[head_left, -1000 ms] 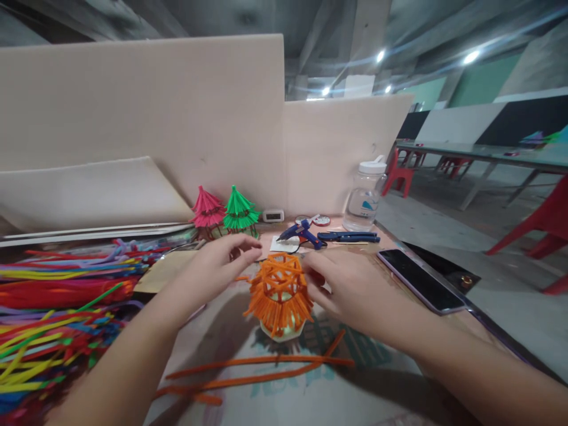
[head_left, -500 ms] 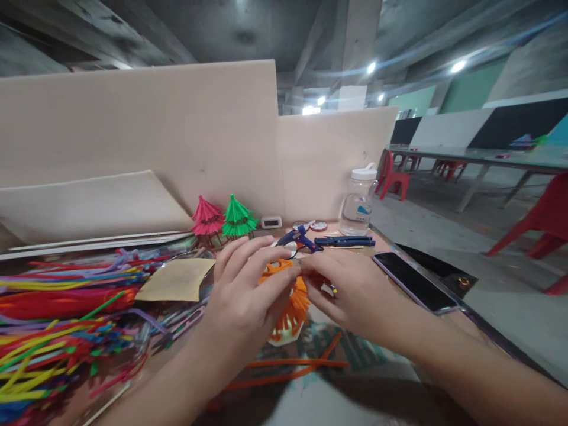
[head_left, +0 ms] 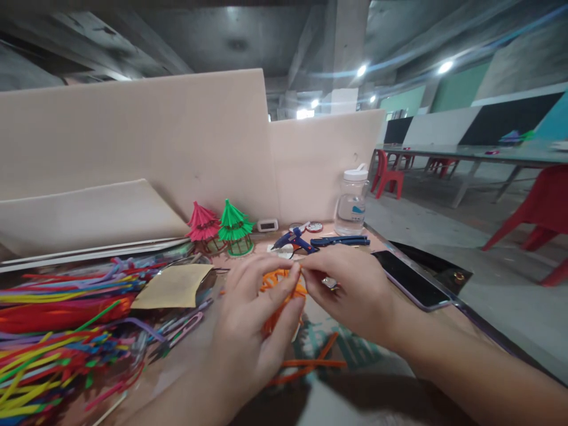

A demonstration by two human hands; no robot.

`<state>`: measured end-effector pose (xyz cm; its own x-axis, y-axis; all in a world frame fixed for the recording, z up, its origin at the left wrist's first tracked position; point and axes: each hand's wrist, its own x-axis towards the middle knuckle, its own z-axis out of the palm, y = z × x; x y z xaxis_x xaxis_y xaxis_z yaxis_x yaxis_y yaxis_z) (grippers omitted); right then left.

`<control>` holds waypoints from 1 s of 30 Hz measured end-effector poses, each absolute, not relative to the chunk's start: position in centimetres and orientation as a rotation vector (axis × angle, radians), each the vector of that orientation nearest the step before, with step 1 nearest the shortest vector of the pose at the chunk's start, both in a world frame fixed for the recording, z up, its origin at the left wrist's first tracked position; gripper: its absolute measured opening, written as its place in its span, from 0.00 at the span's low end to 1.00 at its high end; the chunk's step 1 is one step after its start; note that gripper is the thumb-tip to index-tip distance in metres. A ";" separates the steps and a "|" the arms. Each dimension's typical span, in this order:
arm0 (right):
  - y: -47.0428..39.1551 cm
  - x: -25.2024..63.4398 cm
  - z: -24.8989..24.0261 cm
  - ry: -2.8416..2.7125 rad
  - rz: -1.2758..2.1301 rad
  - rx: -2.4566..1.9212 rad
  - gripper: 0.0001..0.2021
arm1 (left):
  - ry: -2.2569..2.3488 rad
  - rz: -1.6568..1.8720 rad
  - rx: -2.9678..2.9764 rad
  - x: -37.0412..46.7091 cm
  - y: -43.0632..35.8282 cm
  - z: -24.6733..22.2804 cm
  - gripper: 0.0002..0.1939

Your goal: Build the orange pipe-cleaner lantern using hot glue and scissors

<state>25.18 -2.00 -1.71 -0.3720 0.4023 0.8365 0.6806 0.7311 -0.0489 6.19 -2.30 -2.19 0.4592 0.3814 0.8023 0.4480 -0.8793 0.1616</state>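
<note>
An orange fringed pipe-cleaner craft (head_left: pixel 271 283) stands on the table, largely hidden behind my left hand (head_left: pixel 255 313). The thumb and index finger of that hand pinch a bit of orange pipe cleaner at the craft's top. Close against them, the fingertips of my right hand (head_left: pixel 355 290) are pinched together on the same orange bit, though the exact grip is partly covered. A small shiny object (head_left: pixel 329 284) shows under my right fingers; its kind is unclear. Loose orange pipe cleaners (head_left: pixel 313 364) lie crossed in front of the craft.
Pink (head_left: pixel 203 223) and green (head_left: pixel 235 225) hut-shaped crafts stand behind. Farther right are a blue glue gun (head_left: pixel 293 241), blue-handled pliers (head_left: pixel 341 241), a water bottle (head_left: pixel 351 204) and a phone (head_left: pixel 412 279). Colourful pipe cleaners (head_left: pixel 53 349) cover the left side.
My left hand has turned, its fingers drawing together from a spread over the craft into a pinch near the right fingertips. The view has shifted slightly.
</note>
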 end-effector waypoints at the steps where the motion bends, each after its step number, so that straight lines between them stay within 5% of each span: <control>1: -1.9 25.3 -1.8 -1.995 -0.390 -0.809 0.09 | -0.730 -1.412 -2.647 6.3 -2.4 -2.4 0.18; 5: -1.8 25.8 -1.9 -1.964 -0.450 -0.714 0.09 | -0.685 -1.404 -2.710 6.0 -2.3 -2.4 0.19; 11: -2.5 25.1 -1.4 -2.089 -0.469 -0.644 0.04 | -0.871 -1.360 -2.767 5.3 -1.8 -0.8 0.04; 14: -2.3 25.8 -1.2 -1.995 -0.402 -0.640 0.05 | -1.029 -1.347 -2.819 5.1 -1.8 -0.2 0.07; 18: -1.1 29.5 -2.5 -1.857 -0.366 -1.035 0.07 | -1.395 -1.487 -2.751 4.2 -1.2 0.5 0.09; 22: 0.3 33.1 -6.5 -2.290 0.137 -1.638 0.17 | -1.561 -1.670 -2.826 3.3 0.0 0.6 0.11; 30: 1.8 32.8 -12.5 -2.358 0.223 -1.690 0.19 | -1.533 -1.854 -2.945 3.7 0.6 -0.1 0.09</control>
